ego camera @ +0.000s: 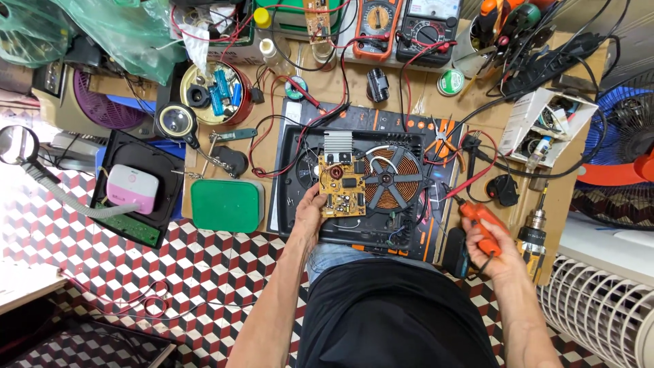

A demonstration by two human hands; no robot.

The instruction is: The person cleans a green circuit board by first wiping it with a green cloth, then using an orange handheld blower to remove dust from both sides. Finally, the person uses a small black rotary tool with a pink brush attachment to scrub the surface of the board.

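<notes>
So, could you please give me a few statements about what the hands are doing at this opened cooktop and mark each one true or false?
1. The left hand touches the yellow circuit board. True.
2. The right hand holds a green screwdriver. False: it grips an orange tool.
3. The copper coil lies right of the circuit board. True.
4. The green lid sits inside the black cooktop housing. False: it lies on the board to the left of the housing.
5. Both hands rest on the coil. False: neither touches it.
</notes>
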